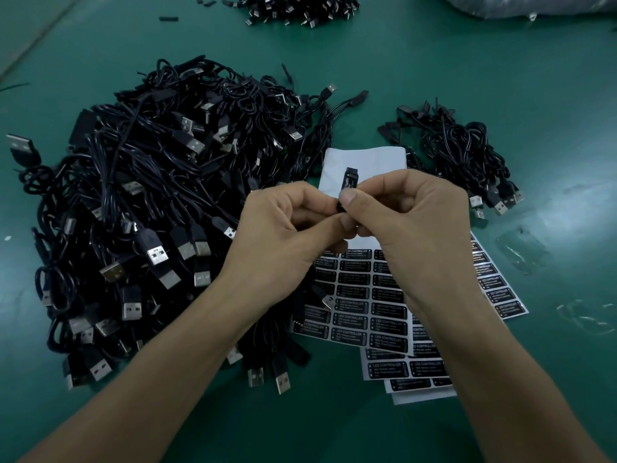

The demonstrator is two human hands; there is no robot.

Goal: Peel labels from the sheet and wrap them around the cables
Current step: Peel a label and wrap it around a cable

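Observation:
My left hand (287, 228) and my right hand (410, 222) meet above the label sheets, both pinching one small black controller piece of a cable (350, 177). A black label with white print lies against that piece; my right thumb presses on it. The rest of the cable hangs down under my hands and is mostly hidden. The top label sheet (364, 295) lies below my hands, its upper part bare white backing (364, 162), its lower rows still holding black "LED CONTROLLER" labels.
A large heap of black USB cables (160, 202) fills the left of the green table (500, 78). A smaller bundle of cables (460, 155) lies at the right. More label sheets (494, 279) fan out under the top one. Another cable pile (293, 8) sits at the far edge.

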